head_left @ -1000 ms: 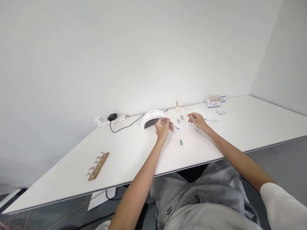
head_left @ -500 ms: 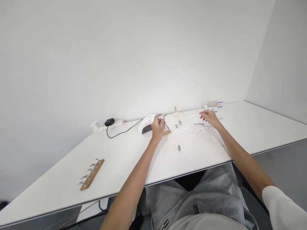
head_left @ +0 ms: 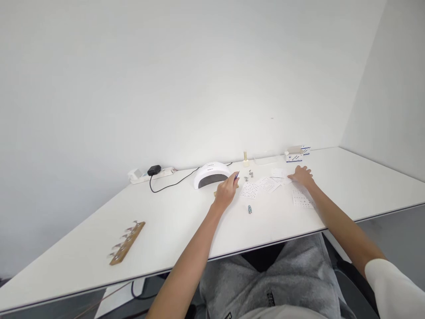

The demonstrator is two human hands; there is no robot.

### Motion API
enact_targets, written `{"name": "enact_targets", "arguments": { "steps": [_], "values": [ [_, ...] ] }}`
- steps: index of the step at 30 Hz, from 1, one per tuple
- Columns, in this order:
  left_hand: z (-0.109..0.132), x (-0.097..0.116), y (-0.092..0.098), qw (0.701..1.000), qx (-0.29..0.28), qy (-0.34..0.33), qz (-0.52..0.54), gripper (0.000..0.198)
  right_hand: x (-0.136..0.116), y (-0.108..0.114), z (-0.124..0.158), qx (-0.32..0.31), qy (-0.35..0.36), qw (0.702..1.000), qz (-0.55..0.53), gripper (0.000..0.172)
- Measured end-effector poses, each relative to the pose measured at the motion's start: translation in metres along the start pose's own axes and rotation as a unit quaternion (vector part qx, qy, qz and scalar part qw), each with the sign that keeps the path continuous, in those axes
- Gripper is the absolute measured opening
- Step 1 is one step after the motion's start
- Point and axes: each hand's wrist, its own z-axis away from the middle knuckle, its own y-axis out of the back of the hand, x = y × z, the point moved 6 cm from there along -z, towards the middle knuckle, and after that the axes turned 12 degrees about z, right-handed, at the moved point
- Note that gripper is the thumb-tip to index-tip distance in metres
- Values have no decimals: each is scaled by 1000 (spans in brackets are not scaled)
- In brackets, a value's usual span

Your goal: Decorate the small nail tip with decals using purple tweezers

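My left hand (head_left: 226,190) is closed round a slim blue tool (head_left: 236,175), of which only a short end shows. Beneath that hand lies a small wooden strip (head_left: 215,193), mostly hidden. My right hand (head_left: 302,176) is low over the table with fingers spread, beside sheets of small printed patterns. One patterned sheet (head_left: 303,198) lies just below its wrist. Others, such as this dotted sheet (head_left: 249,189) and this overlapping sheet (head_left: 268,183), lie between the hands. A grey-blue clip-like piece (head_left: 250,209) rests nearer me. Small metallic pieces (head_left: 251,173) sit behind the sheets.
A white arched lamp (head_left: 212,170) stands behind my left hand, its cable running to a power strip (head_left: 146,177). A nail polish bottle (head_left: 245,159) and an open box (head_left: 294,154) stand by the wall. A wooden rack (head_left: 129,243) of nail tips lies at the left.
My right hand has moved right and down towards the table, its fingers spreading. My left hand has shifted right and turned, hiding most of the blue tool.
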Motion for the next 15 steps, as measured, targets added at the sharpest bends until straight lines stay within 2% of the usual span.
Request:
{"name": "enact_targets", "arguments": {
  "steps": [7,11,15],
  "values": [
    [-1,2,16,996,79,37,37,28,10,-8,-18,-1,51,996,-80,77],
    [-2,1,16,996,76,42,20,25,17,-9,-21,9,17,998,-59,81],
    [-3,1,12,996,57,60,14,22,18,-7,-20,10,43,995,-89,78]
  ]
}}
